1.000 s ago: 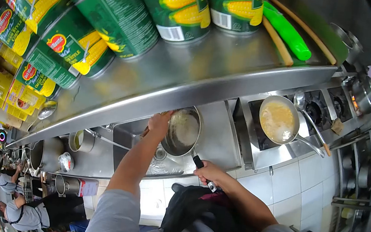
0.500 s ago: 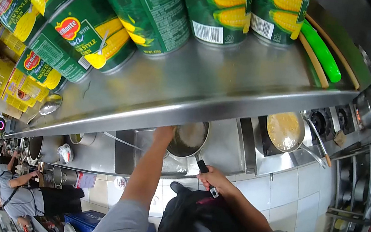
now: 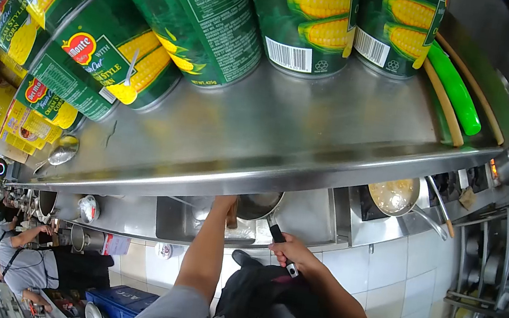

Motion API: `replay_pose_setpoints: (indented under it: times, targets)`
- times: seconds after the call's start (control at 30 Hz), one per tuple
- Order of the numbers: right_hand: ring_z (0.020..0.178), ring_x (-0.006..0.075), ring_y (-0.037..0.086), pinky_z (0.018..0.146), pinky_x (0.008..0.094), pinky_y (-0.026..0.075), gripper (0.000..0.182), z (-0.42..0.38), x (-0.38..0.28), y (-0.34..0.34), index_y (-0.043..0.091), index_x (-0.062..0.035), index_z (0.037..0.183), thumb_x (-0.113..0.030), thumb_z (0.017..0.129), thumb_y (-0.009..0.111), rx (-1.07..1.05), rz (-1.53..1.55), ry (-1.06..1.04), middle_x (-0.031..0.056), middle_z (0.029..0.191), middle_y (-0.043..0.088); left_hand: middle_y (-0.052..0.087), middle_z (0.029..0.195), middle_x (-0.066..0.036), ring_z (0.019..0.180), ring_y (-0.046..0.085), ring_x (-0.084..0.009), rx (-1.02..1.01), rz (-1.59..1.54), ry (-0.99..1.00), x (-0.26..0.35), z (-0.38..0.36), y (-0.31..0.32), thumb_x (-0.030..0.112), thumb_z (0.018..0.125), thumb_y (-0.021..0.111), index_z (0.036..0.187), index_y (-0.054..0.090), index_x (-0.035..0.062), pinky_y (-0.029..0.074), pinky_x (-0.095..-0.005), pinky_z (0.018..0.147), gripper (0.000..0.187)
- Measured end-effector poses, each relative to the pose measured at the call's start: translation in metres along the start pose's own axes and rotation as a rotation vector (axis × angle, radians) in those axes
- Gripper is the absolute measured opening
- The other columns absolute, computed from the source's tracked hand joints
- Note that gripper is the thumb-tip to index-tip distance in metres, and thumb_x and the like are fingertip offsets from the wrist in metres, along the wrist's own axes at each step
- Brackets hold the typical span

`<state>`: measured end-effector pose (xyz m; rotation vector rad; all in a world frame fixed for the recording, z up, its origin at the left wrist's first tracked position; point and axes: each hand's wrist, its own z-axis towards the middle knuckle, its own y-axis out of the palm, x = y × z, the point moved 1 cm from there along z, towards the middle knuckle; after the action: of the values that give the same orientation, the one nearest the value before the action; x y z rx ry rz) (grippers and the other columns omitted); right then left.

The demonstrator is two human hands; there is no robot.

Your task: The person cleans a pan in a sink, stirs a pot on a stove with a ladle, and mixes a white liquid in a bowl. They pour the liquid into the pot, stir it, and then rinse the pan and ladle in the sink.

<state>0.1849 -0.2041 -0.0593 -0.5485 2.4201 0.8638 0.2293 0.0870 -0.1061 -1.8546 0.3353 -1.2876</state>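
My right hand (image 3: 292, 253) is wrapped round the black handle of a frying pan (image 3: 259, 206). The pan hangs over the steel sink (image 3: 168, 225), its far part hidden under the shelf edge. My left hand (image 3: 225, 205) reaches to the pan's left side. Its fingers are mostly covered by the shelf, and something brownish shows beside it that I cannot make out.
A steel shelf (image 3: 312, 121) crosses above the sink, bearing several corn cans (image 3: 184, 12), a ladle (image 3: 64, 150) and a green-handled tool (image 3: 456, 90). Right, a pan of yellowish liquid (image 3: 394, 195) sits on the stove. Far left, a co-worker (image 3: 26, 257) stands near a blue crate (image 3: 120, 303).
The pan and my left hand have shifted lower in view, and more of the pan is hidden by the shelf edge. My head view has shifted slightly. My right hand keeps its grip.
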Motion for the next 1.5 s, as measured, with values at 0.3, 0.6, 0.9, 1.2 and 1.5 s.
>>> replay_pose_setpoints:
  times: [0.3, 0.6, 0.9, 1.2, 1.5]
  targets:
    - [0.045, 0.0114, 0.044, 0.043, 0.0307, 0.039, 0.024, 0.003, -0.003, -0.004, 0.047, -0.0071, 0.096, -0.009, 0.087, 0.069, -0.019, -0.005, -0.015, -0.0005, 0.06, 0.044, 0.052, 0.141, -0.019, 0.133, 0.046, -0.0341, -0.047, -0.341, -0.162, -0.002, -0.007, 0.001, 0.034, 0.096, 0.055, 0.136, 0.055, 0.0055, 0.033, -0.0418, 0.114, 0.049]
    - [0.045, 0.0101, 0.043, 0.042, 0.0292, 0.039, 0.022, 0.002, 0.001, -0.005, 0.046, -0.0087, 0.092, -0.009, 0.088, 0.068, -0.029, -0.013, -0.003, -0.0011, 0.061, 0.045, 0.057, 0.132, -0.027, 0.119, 0.056, -0.0436, 0.038, 0.394, 0.482, 0.032, 0.013, 0.067, 0.025, 0.095, 0.051, 0.136, 0.052, 0.0058, 0.045, -0.0528, 0.102, 0.046]
    - [0.044, 0.0095, 0.046, 0.039, 0.0292, 0.041, 0.023, 0.0, 0.005, -0.008, 0.048, -0.0044, 0.098, -0.007, 0.086, 0.067, 0.0, -0.021, -0.05, 0.0003, 0.063, 0.048, 0.068, 0.112, -0.022, 0.098, 0.068, -0.0406, -0.123, 0.769, 0.128, -0.011, -0.01, -0.011, 0.028, 0.1, 0.044, 0.128, 0.063, 0.0226, 0.053, -0.0533, 0.083, 0.034]
    - [0.045, 0.0097, 0.044, 0.041, 0.0293, 0.039, 0.024, 0.002, 0.011, -0.005, 0.047, -0.0053, 0.1, -0.007, 0.087, 0.067, 0.02, -0.075, -0.06, -0.0005, 0.062, 0.045, 0.07, 0.107, -0.02, 0.094, 0.07, -0.0385, -0.012, 0.628, 0.13, 0.008, 0.0, -0.001, 0.019, 0.097, 0.048, 0.144, 0.046, 0.0251, 0.055, -0.0525, 0.08, 0.047]
    - [0.044, 0.0081, 0.046, 0.04, 0.0275, 0.04, 0.02, 0.003, 0.017, -0.007, 0.05, -0.004, 0.099, -0.01, 0.088, 0.066, 0.073, -0.159, -0.115, -0.002, 0.061, 0.047, 0.063, 0.125, -0.021, 0.108, 0.063, -0.0434, 0.066, 0.638, 0.409, -0.003, 0.054, -0.022, 0.036, 0.099, 0.046, 0.151, 0.036, 0.0255, 0.05, -0.0519, 0.094, 0.054]
